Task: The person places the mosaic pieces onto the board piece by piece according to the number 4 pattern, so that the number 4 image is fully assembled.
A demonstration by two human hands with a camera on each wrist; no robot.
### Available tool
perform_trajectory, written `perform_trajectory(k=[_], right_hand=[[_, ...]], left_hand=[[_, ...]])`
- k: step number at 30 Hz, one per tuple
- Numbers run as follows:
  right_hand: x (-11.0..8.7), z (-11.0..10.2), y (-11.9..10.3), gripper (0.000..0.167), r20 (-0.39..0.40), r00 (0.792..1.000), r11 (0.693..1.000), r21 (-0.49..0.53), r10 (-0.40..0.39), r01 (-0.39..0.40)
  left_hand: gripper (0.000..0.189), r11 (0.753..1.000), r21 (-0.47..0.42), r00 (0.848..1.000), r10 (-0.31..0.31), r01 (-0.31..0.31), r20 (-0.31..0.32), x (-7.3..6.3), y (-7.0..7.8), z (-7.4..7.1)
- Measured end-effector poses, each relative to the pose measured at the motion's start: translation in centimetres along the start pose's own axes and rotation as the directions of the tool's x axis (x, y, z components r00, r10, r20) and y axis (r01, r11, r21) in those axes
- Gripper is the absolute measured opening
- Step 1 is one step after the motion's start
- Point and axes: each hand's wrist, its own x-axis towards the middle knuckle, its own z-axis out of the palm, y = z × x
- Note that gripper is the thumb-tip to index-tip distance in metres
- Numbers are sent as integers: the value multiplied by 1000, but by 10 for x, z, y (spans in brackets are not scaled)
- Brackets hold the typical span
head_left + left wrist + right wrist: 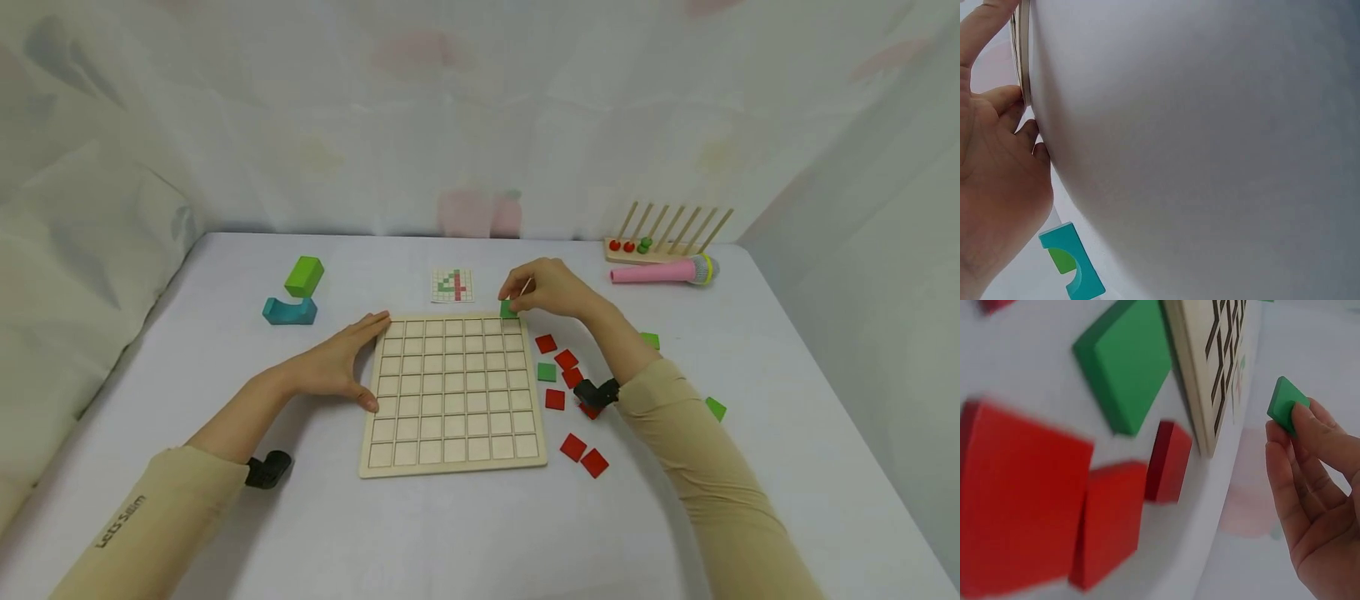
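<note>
My right hand (551, 287) pinches a green square tile (1285, 400) between thumb and fingertips, just above the far right corner of the wooden grid board (453, 471). That tile is partly covered by the fingers. At the board's left side, my left hand (333, 362) is spread, its thumb and fingertips touching the edge. The left wrist view shows these fingers (1007, 97) against the board's side. Every grid cell in sight is bare wood. Behind the board lies a small pattern card (452, 286) with green and red squares.
Several red tiles (555, 400) and a green tile (547, 372) lie right of the board, some under the right forearm. Farther back are a pink microphone (656, 273) and a pegged bead stand (667, 250). A green block (303, 277) and a teal arch block (290, 312) sit left.
</note>
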Motion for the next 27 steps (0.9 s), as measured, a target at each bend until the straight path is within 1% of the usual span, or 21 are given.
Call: perform_trajectory(k=[7, 13, 16, 21, 27], right_hand=[[15, 12, -9, 12, 13, 1000, 999, 40, -8, 7], [25, 20, -14, 13, 51, 999, 997, 82, 3, -7], [28, 25, -17, 14, 60, 998, 996, 87, 1, -6], [32, 32, -20, 15, 76, 997, 999, 51, 2, -5], [35, 37, -21, 13, 96, 995, 1000, -16, 28, -27]], left_hand=[[141, 1000, 18, 1000, -1, 1, -3, 0, 2, 0], [140, 1000, 21, 1000, 3, -3, -3, -1, 3, 0], [140, 1000, 20, 1000, 4, -4, -3, -1, 3, -1], [140, 1000, 19, 1000, 8, -8, -1, 0, 3, 0], [140, 1000, 10, 1000, 17, -17, -1, -1, 2, 0]])
